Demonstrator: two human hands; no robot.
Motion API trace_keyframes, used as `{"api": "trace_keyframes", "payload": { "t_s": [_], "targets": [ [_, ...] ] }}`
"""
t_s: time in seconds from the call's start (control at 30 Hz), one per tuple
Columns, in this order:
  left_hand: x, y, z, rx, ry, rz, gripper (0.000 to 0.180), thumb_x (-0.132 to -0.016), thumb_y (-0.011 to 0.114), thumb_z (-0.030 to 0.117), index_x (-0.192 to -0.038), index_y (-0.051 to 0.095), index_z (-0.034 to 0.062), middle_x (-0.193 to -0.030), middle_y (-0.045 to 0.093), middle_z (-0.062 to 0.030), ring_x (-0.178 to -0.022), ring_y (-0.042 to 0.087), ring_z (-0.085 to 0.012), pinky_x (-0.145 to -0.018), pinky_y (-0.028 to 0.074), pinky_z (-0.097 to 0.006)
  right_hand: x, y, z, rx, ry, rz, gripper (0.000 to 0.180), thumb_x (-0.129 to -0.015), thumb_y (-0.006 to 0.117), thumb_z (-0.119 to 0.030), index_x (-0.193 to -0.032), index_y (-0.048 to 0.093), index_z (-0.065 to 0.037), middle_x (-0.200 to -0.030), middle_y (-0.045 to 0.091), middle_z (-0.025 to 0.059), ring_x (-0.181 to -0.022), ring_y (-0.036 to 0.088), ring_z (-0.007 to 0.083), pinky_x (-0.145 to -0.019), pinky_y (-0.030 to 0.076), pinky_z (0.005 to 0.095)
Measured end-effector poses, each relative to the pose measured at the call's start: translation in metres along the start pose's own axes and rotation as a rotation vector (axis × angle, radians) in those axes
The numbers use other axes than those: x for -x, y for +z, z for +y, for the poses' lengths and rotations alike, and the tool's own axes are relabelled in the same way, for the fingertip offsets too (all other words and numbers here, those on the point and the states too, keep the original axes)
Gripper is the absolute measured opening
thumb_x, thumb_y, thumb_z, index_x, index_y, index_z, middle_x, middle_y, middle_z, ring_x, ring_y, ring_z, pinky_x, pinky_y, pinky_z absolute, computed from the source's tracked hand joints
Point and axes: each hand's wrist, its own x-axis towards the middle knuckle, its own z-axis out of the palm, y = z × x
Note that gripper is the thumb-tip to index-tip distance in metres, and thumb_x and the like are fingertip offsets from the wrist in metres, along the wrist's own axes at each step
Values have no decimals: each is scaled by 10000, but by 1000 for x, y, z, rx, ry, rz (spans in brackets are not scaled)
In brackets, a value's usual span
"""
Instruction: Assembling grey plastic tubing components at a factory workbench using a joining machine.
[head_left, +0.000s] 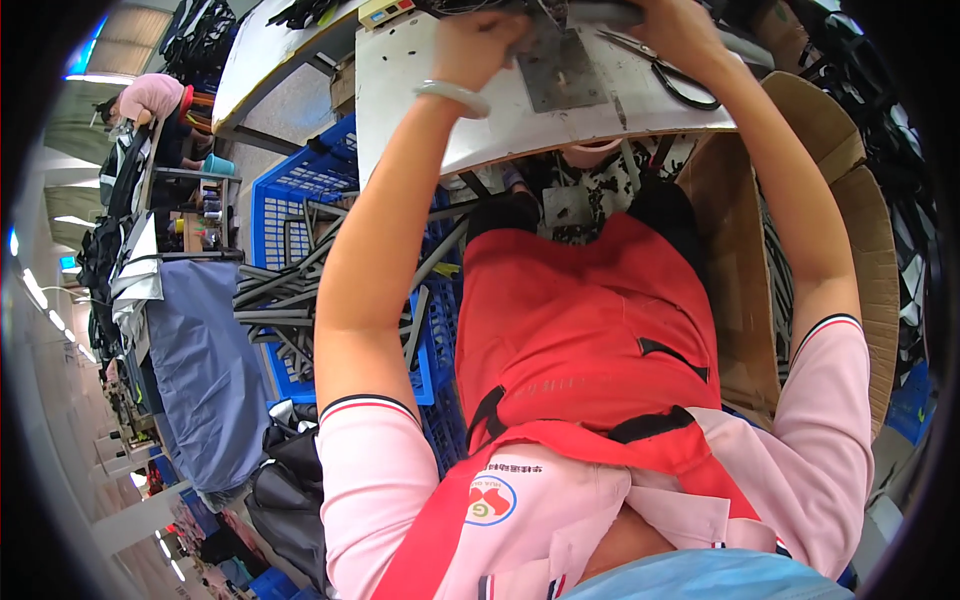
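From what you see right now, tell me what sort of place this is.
Probably a garment or bag sewing workshop: a white worktable with scissors beside the hands, a blue crate of grey strips, and a cardboard box.

A work table (400, 90) stands before the seated person. On it a metal plate (560, 68) lies in the middle, with scissors (672, 75) just to its right. Below the table's left side sits a crate (290, 195) with long strips (285, 300) in it; a cardboard box (860, 220) stands to the right.
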Motion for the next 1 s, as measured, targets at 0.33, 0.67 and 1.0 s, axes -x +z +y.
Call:
{"api": "trace_keyframes", "payload": {
  "t_s": [0.33, 0.67, 1.0],
  "targets": [
    [52, 48, 42, -44, -38, -372, 287, -857, 686, 281, -942, 714, 8, -746, 663, -14, -664, 569, -58, -572, 450, -219, 118, 55, -129, -163, -825, 12, 98, -748, 567, -130, -775, 600, -42, -939, 630, 130, -940, 618, 270, -781, 514, 370],
    [106, -12, 4, 131, -446, -600, 283, -895, 634, 255, -978, 687, -10, -726, 666, -73, -614, 594, -114, -573, 481, -271, 93, 6, -11, -358, -213, -285, 502, -758, 730, -243, -1168, 488, -83, -943, 637, 187, -905, 599, 384, -764, 473, 433],
    [62, -4, 46, -179, 125, -229, 308, -871, 657, 258, -971, 697, -30, -697, 673, -80, -622, 645, -145, -597, 497, -275, 64, -14, 22, -145, -193, -61, 609, -788, 736, -295, -1253, 501, 21, -1159, 595, 229, -1079, 552, 377, -916, 439, 391]
  ]
}}
